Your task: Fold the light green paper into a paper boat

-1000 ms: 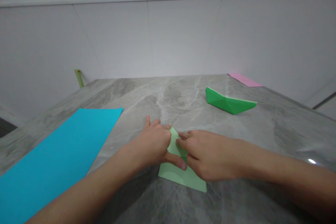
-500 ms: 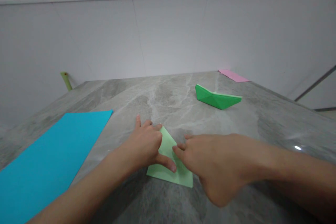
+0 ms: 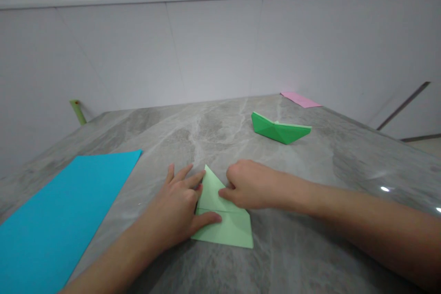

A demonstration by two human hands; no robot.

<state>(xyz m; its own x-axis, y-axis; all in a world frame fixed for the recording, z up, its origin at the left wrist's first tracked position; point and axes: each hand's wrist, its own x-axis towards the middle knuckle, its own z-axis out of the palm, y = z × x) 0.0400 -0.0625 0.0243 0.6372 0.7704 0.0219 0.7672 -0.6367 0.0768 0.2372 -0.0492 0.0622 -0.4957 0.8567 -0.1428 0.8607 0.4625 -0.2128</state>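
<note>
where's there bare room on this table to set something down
Bare tabletop lies between the blue sheet and the green paper boat, beyond the left hand. More lies right of the boat, beyond the right hand. It is crowded at the pale green folded paper, which both hands touch.
</note>
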